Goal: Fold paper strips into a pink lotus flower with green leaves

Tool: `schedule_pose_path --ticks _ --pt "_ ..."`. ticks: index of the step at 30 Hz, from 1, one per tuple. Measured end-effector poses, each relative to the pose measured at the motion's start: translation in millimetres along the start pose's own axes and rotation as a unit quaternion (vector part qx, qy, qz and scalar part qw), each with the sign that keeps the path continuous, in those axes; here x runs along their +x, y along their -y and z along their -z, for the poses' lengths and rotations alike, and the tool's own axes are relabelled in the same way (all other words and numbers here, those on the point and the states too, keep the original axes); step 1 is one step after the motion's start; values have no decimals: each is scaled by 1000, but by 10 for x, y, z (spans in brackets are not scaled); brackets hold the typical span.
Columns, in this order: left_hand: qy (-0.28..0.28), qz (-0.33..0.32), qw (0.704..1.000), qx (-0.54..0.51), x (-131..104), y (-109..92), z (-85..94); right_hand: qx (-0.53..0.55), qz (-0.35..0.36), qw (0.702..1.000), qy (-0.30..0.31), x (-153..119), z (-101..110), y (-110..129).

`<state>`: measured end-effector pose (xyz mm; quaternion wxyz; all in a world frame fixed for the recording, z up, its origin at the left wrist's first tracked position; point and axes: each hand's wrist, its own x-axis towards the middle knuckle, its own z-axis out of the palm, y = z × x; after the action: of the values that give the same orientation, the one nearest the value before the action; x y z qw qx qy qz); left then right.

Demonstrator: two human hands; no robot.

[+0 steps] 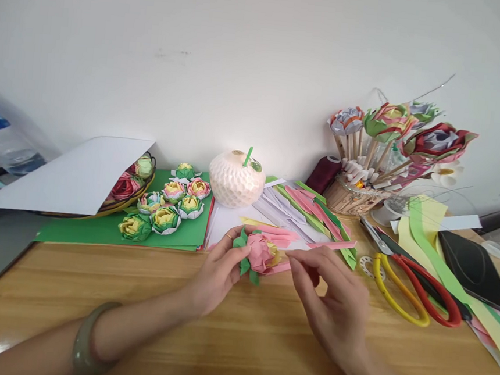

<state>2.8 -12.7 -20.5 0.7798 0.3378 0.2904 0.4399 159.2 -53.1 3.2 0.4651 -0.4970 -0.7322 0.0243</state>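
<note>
My left hand (222, 269), with a green bangle on its wrist, holds a paper flower (262, 253) above the front edge of the paper pile. The flower has pink outer petals, a yellow centre and green leaves on its left side. Just right of the yellow centre is my right hand (330, 296), its thumb and forefinger bent close together. Whether anything small is between those fingertips cannot be made out. Behind the flower lie folded pink, white and green paper strips (290, 205).
Finished paper flowers (166, 220) stand on green paper (79, 234) at the left, beside a basket under a white sheet (71, 172). A white textured ornament (236, 180) stands behind. Scissors (416, 284), a black device (477, 268) and a flower basket (349, 196) are at right.
</note>
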Motion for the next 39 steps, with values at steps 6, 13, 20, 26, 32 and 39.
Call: schedule_pose_path --ticks 6,13,20,26,32,39 --pt "19 139 987 -81 31 -74 4 67 -18 996 47 11 -9 -6" --pt "-3 163 980 -112 15 -76 -15 65 37 996 49 -29 -33 56" --pt "5 124 987 -101 11 -56 -28 -3 42 997 58 -48 -65 12" --pt "17 93 988 -121 10 -55 -40 -138 110 984 27 -73 -95 -53" --pt "-14 93 987 -128 51 -27 -10 -162 180 968 61 -45 -69 -61" --pt "-44 66 993 -85 40 -17 -33 -72 120 987 77 -46 -98 -65"
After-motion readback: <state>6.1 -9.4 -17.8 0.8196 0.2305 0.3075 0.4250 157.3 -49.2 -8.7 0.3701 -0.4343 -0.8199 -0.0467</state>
